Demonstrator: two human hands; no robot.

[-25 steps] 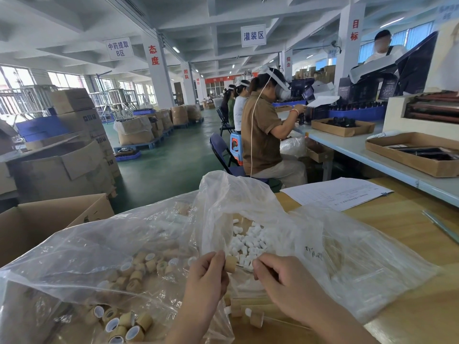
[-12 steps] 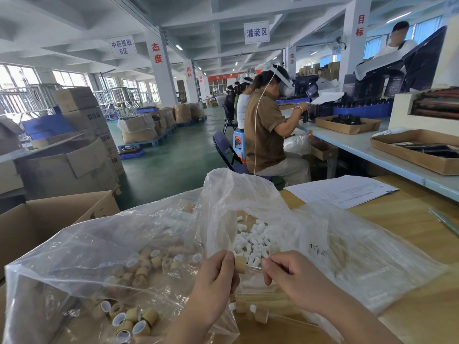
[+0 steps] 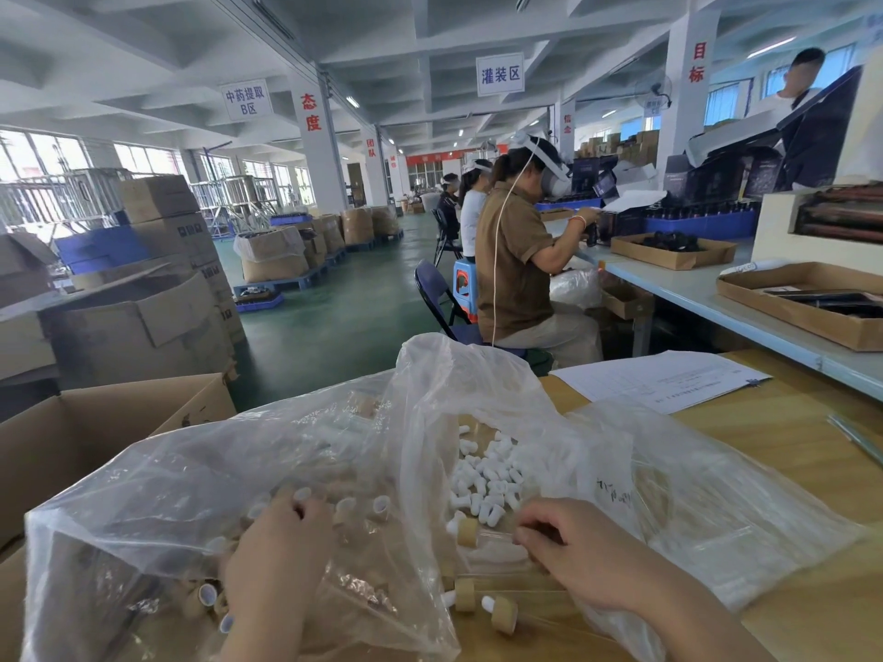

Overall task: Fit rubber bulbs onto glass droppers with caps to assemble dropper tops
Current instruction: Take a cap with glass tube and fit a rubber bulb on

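My right hand (image 3: 573, 551) pinches the glass tube of a dropper (image 3: 492, 536) lying level; its tan cap (image 3: 467, 532) and white bulb point left. My left hand (image 3: 282, 551) reaches into the clear plastic bag of tan caps (image 3: 191, 494), with its fingertips among the caps; whether it holds one is unclear. A pile of white rubber bulbs (image 3: 482, 484) lies in a second clear bag just beyond the dropper. Two assembled dropper tops (image 3: 504, 613) rest on the table below my right hand.
An open cardboard box (image 3: 95, 422) stands at the left. A printed sheet (image 3: 659, 379) and loose glass tubes (image 3: 855, 437) lie on the wooden table (image 3: 788, 451) to the right. A person (image 3: 521, 260) sits working at the bench ahead.
My left hand has let go of the dropper's cap and moved left and down into the bag of caps. My right hand keeps the dropper and has lowered it slightly.
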